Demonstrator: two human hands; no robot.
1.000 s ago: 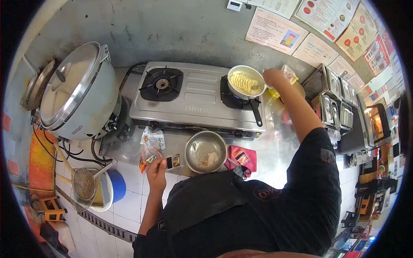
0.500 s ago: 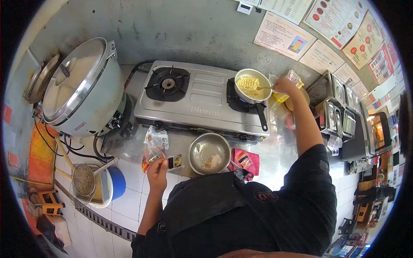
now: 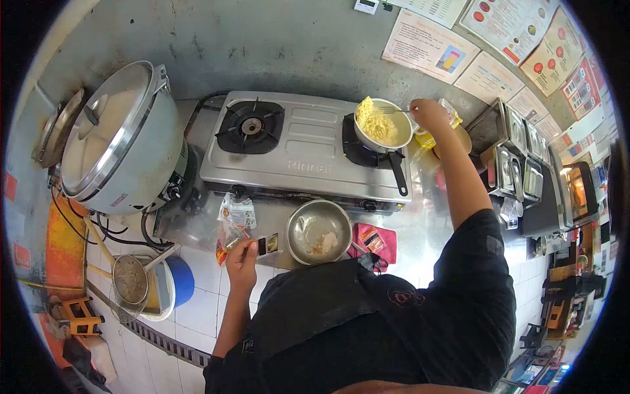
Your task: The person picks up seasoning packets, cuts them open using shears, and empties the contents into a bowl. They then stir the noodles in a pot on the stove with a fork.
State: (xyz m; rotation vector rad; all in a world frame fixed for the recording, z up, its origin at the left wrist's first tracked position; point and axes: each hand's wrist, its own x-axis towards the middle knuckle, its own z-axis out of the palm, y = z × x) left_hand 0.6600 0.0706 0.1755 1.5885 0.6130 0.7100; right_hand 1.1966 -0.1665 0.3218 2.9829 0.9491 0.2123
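Noodles (image 3: 382, 128) lie in a white pot (image 3: 408, 136) over the stove's right burner, with one clump raised at the pot's left rim. My right hand (image 3: 430, 113) grips a fork (image 3: 394, 109) whose tines reach over the noodles. Down at the counter's front edge, my left hand (image 3: 243, 256) pinches a small dark packet (image 3: 268, 245). Just right of it sits a metal bowl (image 3: 304, 231) with pale and brown powder and some liquid inside. Beyond the bowl, a red packet (image 3: 371, 239) rests on a pink cloth (image 3: 387, 253).
A large rice cooker (image 3: 125, 138) stands left of the stove (image 3: 308, 134). Opened plastic packaging (image 3: 237, 213) lies by the stove's front. Metal containers (image 3: 515, 154) are at the right. A strainer (image 3: 130, 279) sits beside a blue bucket (image 3: 181, 281) at the lower left.
My right hand has risen slightly with the fork. The noodle clump has shifted up and left to the pot's rim. My left hand stays nearly in place with the packet.
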